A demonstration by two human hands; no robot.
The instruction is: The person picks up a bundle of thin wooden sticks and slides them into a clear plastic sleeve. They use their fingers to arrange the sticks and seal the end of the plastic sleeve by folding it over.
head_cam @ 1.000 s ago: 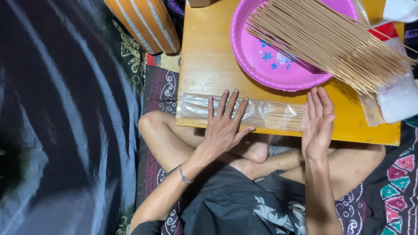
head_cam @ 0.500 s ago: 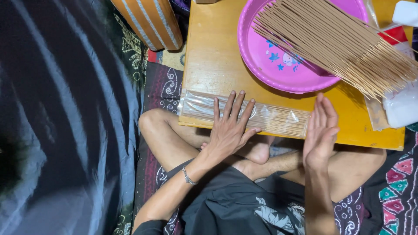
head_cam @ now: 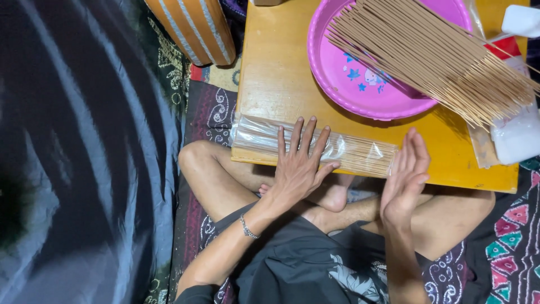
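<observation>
The low wooden table (head_cam: 270,84) carries everything here, and its near edge is where trouble could start: the clear plastic packet of thin sticks (head_cam: 360,153) lies along that edge, just above the person's crossed legs, so a sideways push or a tilt could roll it off into the lap. Behind it the round pink tray (head_cam: 360,84) holds a large loose fan of bamboo sticks (head_cam: 439,50) whose ends overhang the tray's right rim; a knock to the tray would likely scatter them across the tabletop and against the white plastic bag (head_cam: 520,135) at the right. The left hand (head_cam: 298,169) lies flat and open on the packet, fingers spread, pressing it down rather than gripping it, so the smooth film could slip under the palm. The right hand (head_cam: 406,174) stands on edge, open with fingers together, against the packet's right end; whether it actually touches the stick tips is hard to tell from this angle. If it pushes unevenly, sticks could probably buckle, poke through the film, or slide out of the far, looser end.
</observation>
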